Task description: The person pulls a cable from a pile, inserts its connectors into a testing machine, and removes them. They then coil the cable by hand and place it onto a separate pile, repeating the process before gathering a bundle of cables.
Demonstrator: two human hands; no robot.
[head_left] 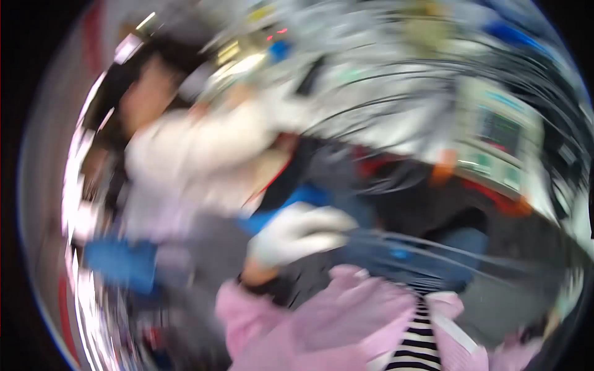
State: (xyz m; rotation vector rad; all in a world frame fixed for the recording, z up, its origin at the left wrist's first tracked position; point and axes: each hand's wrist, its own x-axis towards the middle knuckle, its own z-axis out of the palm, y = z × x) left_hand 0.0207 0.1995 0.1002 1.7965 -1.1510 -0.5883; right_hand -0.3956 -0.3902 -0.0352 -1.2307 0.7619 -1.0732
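The whole view is smeared by motion. My left hand, in a white glove, has its fingers closed on the near end of a clear plastic piece with long straight edges. Whether this is a tray, a box or a bag I cannot make out. It stretches across my lap toward my right hand, which shows at the far right rim in a pale glove. The fingers there are too blurred to tell their grip. A small blue spot shows on or through the clear plastic.
At left a person in a pale top leans over the cluttered white bench. A beige instrument with a screen stands at the bench's right, beside black cables. Blue stool-like shape lies at lower left.
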